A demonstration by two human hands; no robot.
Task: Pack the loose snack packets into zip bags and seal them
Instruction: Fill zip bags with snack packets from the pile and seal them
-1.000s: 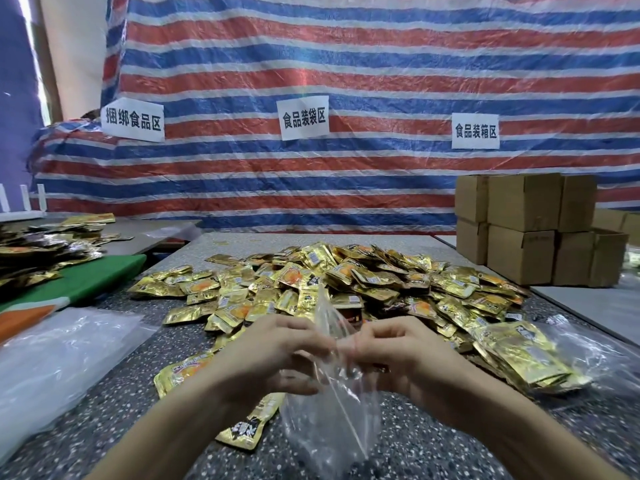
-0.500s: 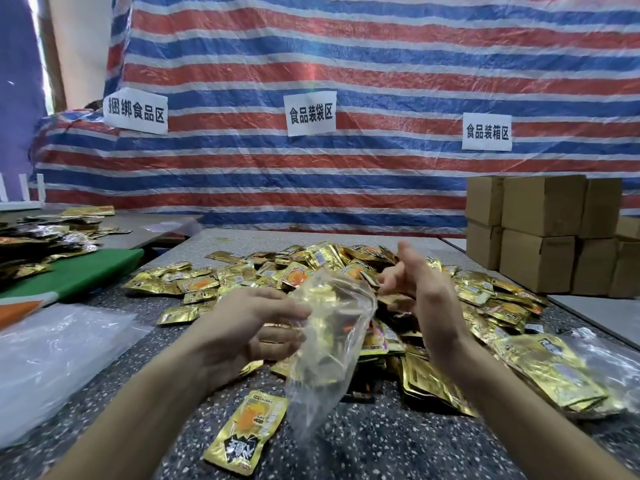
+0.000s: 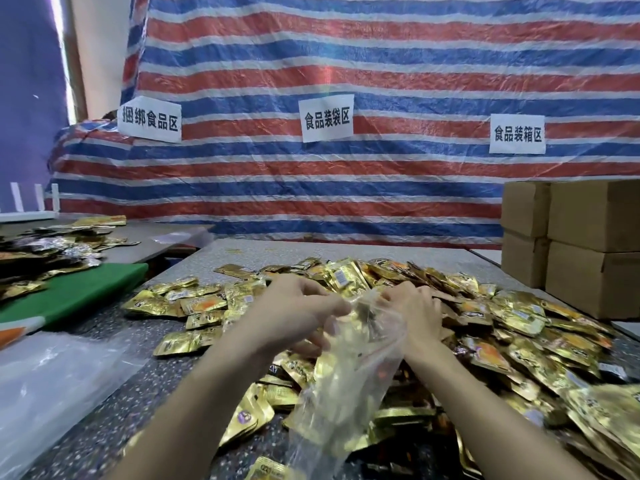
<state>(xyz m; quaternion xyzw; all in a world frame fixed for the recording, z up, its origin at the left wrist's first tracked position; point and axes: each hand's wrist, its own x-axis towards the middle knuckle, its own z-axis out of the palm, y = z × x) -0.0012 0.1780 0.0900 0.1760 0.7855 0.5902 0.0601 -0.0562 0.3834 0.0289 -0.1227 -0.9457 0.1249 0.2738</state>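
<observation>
L hand (image 3: 294, 317) fingers pinch mouth of clear thin plastic zip bag (image 3: 349, 396), at 6 o'clock of gold foil snack packets (image 3: 519, 323) heap; R hand (image 3: 414, 315) fingers curled, hold unclear; risk: limp mouth collapses, packets spill.

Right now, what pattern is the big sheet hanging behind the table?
The sheet has horizontal red, blue and white stripes; the head view shows it clearly.

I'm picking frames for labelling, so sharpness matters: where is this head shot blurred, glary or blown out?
Head view: the left hand, right hand and clear plastic zip bag are softened by motion blur; the gold foil snack packets throw patchy glare; the strip of daylight at top left is blown out; lines bow toward the edges.
</observation>
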